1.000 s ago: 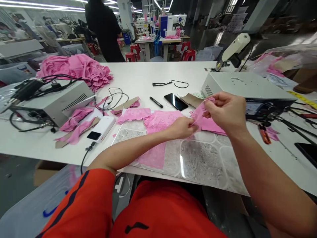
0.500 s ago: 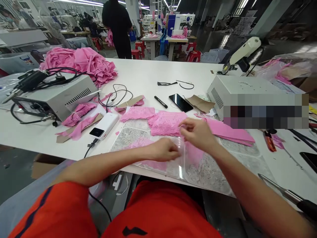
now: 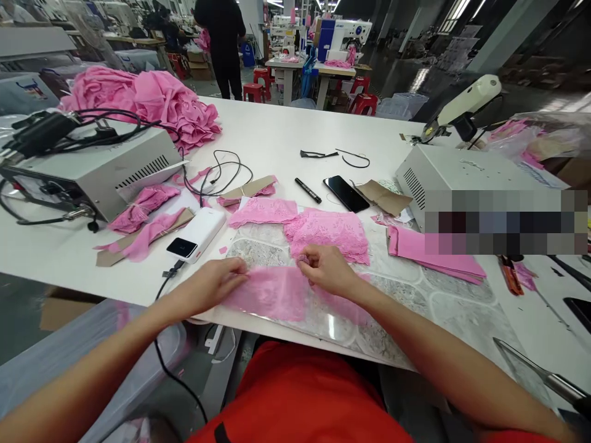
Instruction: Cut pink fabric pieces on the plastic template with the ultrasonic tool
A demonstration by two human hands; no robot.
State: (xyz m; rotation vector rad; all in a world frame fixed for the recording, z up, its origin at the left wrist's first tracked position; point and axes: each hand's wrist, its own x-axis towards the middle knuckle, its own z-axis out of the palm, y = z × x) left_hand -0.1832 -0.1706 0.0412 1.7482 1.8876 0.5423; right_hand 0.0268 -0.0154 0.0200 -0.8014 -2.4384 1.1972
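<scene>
A thin pink lace piece (image 3: 272, 292) lies flat on the patterned work mat (image 3: 406, 314) at the near table edge. My left hand (image 3: 215, 284) rests on the piece's left end, fingers pressed down on it. My right hand (image 3: 325, 271) pinches its upper right corner. Just beyond my hands lie two more pink lace pieces (image 3: 330, 231). A stack of flat pink fabric (image 3: 429, 252) lies to the right.
A grey machine box (image 3: 92, 169) with cables stands at left, another box (image 3: 462, 178) at right. A white power bank (image 3: 196, 234), a phone (image 3: 346, 194), a black marker (image 3: 308, 190) and a pink fabric heap (image 3: 143, 107) lie around. A person in black stands far off.
My hands came down from the right with the pink lace piece and spread it flat on the mat near the table edge. The camera tilted left and down.
</scene>
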